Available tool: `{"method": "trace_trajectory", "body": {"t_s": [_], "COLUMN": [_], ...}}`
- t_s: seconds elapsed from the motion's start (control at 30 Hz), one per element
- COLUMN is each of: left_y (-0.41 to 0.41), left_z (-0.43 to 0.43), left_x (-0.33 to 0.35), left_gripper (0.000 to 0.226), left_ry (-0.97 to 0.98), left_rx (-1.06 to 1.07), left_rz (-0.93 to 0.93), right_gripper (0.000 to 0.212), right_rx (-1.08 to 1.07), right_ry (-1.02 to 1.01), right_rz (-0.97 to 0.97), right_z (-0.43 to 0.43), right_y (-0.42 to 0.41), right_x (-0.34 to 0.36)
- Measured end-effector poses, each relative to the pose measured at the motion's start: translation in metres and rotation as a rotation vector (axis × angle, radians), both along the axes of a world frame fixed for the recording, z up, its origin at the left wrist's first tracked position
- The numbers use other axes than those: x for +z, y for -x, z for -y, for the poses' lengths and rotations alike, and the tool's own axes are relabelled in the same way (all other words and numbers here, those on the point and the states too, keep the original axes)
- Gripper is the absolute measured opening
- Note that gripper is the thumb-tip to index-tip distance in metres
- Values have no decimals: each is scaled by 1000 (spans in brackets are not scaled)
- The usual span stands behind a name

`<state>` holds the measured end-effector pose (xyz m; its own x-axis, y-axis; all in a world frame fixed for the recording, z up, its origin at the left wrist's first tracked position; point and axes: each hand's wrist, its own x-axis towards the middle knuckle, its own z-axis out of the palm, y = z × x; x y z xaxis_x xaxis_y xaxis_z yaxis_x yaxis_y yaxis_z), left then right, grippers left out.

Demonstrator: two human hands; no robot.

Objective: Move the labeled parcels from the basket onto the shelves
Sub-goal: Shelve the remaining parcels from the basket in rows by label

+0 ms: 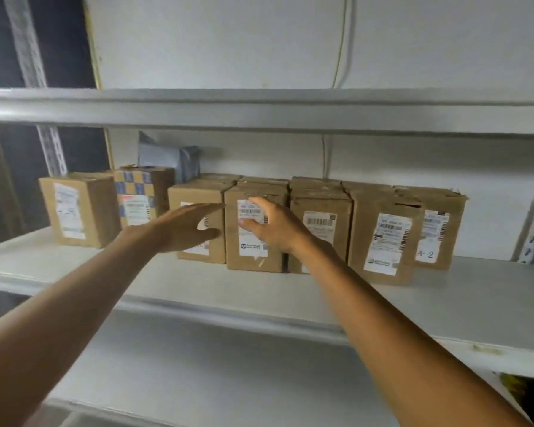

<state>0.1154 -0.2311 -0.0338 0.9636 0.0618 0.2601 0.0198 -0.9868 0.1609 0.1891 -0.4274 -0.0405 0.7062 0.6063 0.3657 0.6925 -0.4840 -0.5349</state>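
Already a good share of the work looks done: a row of brown labeled parcels [379,241] stands upright along the back of the middle shelf [444,306], most pressed side to side with their labels facing out, and a grey mailer bag [167,155] is propped behind them near the left end. The basket is out of view, so how many parcels are left in it cannot be told; the front strip of the middle shelf is bare, and nothing shows on the upper shelf [259,109] from this angle. Neither hand carries anything. The left hand [185,226] is held flat with its fingers [207,208] straight and close together, thumb dropped apart, in front of the plain-faced parcel [195,192]. The right hand [275,226] has its fingers [261,203] spread and relaxed over the label of the centre parcel [253,263]. Motion blur makes it unclear whether either hand touches the cardboard or hovers just off it.
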Motion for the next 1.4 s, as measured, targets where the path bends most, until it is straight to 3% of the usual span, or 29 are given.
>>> {"method": "trace_trajectory", "body": {"t_s": [0.27,0.57,1.13,1.4], "left_y": [89,130,76,50], "left_z": [-67,-137,-326,-397], "left_x": [-33,-40,-1,10], "left_gripper": [64,60,59,58], "left_ry": [229,379,347,300], "left_rx": [219,313,169,229], "left_rz": [-21,-17,113,158], "right_gripper": [72,60,61,49], "right_rx": [222,309,168,224], "right_ry": [-128,-155,-140,-153], "right_rz": [-339,-389,-118,151], "right_z": [-87,-178,-341,-416], "right_y": [27,41,14,-14], "right_x": [-48,-64,-3,16]}}
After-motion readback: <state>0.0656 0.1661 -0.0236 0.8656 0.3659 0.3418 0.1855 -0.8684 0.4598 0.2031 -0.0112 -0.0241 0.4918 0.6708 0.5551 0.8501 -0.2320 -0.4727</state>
